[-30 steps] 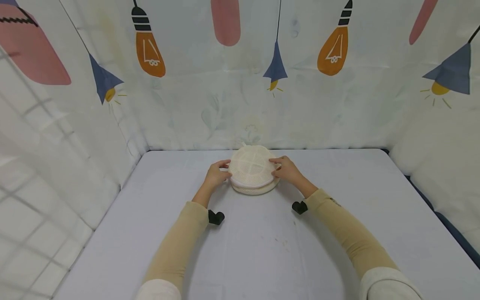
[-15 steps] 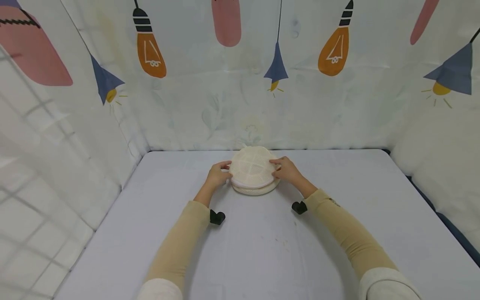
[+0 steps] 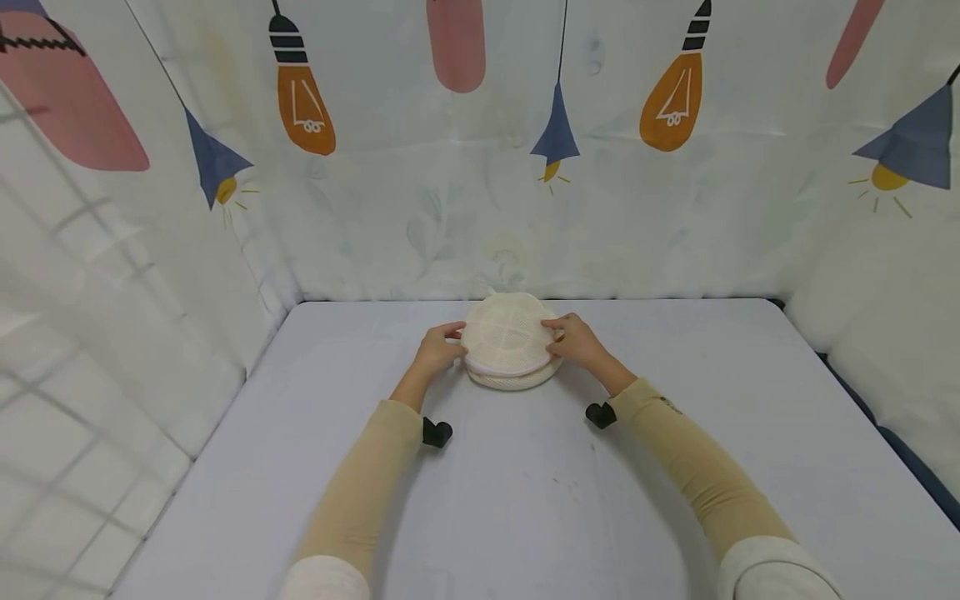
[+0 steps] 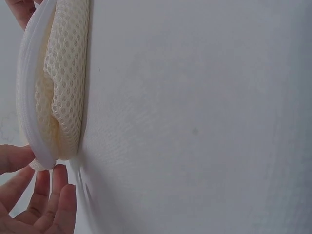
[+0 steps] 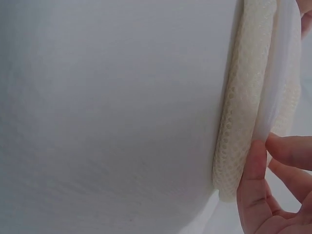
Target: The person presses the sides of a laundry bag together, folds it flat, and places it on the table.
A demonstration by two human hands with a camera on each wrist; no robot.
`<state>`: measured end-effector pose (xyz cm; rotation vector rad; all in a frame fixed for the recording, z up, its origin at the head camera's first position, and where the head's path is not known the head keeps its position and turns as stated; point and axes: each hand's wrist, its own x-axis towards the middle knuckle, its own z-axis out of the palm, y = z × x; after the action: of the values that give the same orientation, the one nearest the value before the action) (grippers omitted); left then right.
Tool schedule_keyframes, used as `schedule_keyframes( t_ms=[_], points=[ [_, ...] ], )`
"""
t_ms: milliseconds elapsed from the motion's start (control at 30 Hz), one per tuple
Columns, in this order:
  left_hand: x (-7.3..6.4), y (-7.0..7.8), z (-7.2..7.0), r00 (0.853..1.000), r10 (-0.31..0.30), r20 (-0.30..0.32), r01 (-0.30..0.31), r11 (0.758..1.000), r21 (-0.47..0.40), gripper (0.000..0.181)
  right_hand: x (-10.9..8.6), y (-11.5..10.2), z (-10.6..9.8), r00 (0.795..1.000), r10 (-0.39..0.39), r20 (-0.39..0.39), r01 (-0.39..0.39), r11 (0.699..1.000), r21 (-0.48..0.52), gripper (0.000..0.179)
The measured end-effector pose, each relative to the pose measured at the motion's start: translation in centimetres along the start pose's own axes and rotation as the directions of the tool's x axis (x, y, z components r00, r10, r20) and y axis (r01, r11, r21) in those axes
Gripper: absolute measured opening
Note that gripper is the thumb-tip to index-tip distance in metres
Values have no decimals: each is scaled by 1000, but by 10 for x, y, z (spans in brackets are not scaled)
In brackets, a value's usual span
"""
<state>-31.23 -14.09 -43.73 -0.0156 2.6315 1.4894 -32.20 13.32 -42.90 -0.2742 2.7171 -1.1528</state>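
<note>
A round cream mesh laundry bag (image 3: pixel 507 333) lies near the far edge of the table, its upper layer raised a little above the lower one. White trim (image 4: pixel 29 92) runs along the upper layer's edge. On the bag's left side my left hand (image 3: pixel 437 350) pinches that rim between thumb and fingers. My right hand (image 3: pixel 579 343) pinches the opposite side, with the thumb on top and a finger beneath in the right wrist view. Soft folds of mesh (image 4: pixel 68 73) show between the layers in the left wrist view.
The bag rests on a white-covered table (image 3: pixel 510 500). Behind it hangs a pale curtain (image 3: pixel 375 225) printed with lamps and bulbs, and more cloth walls stand at the left and right. A black heart-shaped piece (image 3: pixel 437 432) sits at each sleeve cuff.
</note>
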Motion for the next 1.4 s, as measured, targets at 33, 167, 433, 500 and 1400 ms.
schedule_keyframes(
  t_ms=[33, 167, 433, 500, 1400],
  points=[
    [1, 0, 0, 1000, -3, 2, 3, 1000, 0, 58, 1, 0, 1, 1000, 1, 3, -1, 1000, -4, 57],
    [0, 2, 0, 1000, -10, 9, 10, 1000, 5, 58, 2, 2, 3, 1000, 2, 13, -1, 1000, -25, 58],
    [-8, 8, -1, 999, 1, 44, -4, 998, 69, 59, 3, 3, 4, 1000, -20, 14, 21, 997, -70, 57],
    [-9, 9, -1, 999, 1, 52, -5, 997, 74, 59, 3, 3, 4, 1000, -25, 15, 26, 997, -73, 57],
    [-8, 15, 1, 997, 28, 69, -40, 986, 165, 66, -6, -5, -16, 995, -86, 59, 91, 993, -76, 54]
  ],
)
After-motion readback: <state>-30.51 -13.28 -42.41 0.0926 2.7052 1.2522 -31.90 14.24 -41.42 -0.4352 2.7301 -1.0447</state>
